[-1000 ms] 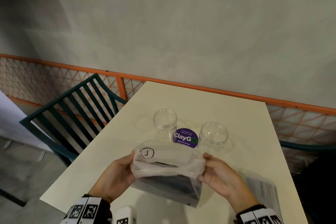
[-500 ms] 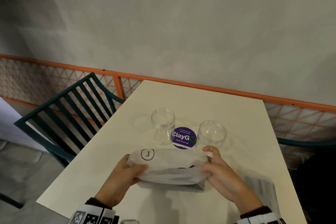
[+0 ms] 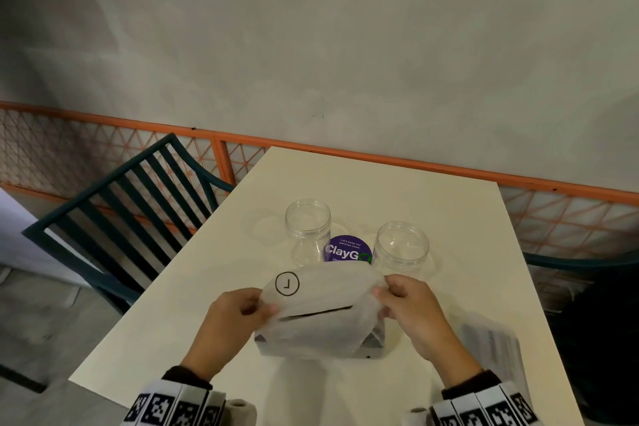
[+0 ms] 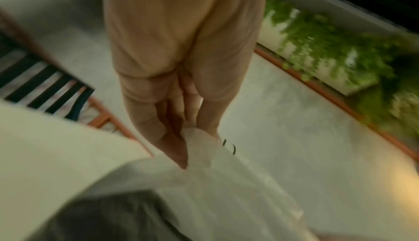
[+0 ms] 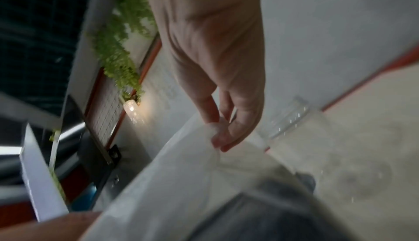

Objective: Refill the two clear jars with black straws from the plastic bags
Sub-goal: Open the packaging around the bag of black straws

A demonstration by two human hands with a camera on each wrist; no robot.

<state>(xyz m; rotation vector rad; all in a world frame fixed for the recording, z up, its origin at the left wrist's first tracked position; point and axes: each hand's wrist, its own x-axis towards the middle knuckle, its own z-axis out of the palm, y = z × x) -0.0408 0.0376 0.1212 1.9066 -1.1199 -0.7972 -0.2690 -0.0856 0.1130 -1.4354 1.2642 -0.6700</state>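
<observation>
A cloudy plastic bag of black straws sits on the cream table in front of me, its top flap marked with a circled letter. My left hand pinches the flap's left edge. My right hand pinches its right edge. The dark straw bundle shows through the bag's lower part. Two clear jars stand behind the bag, both with nothing inside: a taller one on the left and a wider one on the right.
A purple round sticker lies between the jars. A second plastic bag lies near the table's right edge. A dark green slatted chair stands left of the table. An orange mesh railing runs behind it.
Both hands have lifted the bag's top flap upward and apart after pressing it down half a second ago. The bag stays on the table.
</observation>
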